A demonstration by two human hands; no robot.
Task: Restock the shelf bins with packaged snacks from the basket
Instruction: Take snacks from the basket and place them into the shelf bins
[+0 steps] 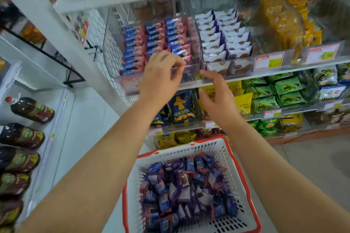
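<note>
Left hand (161, 71) curled over clear bin (189, 73) front, frame centre; right hand (217, 98) open beside; basket (244, 181) directly below, lower centre.

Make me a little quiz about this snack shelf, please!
1. True or false: the basket is empty.
2. Which hand grips the front wall of the blue-pack bin? A) left hand B) right hand
3. Fill in: the bin right of the blue packs holds ______-and-purple packs.

Key: 1 false, it holds many packs. 2 A; the right hand is open, holding nothing. 3 white.
</note>
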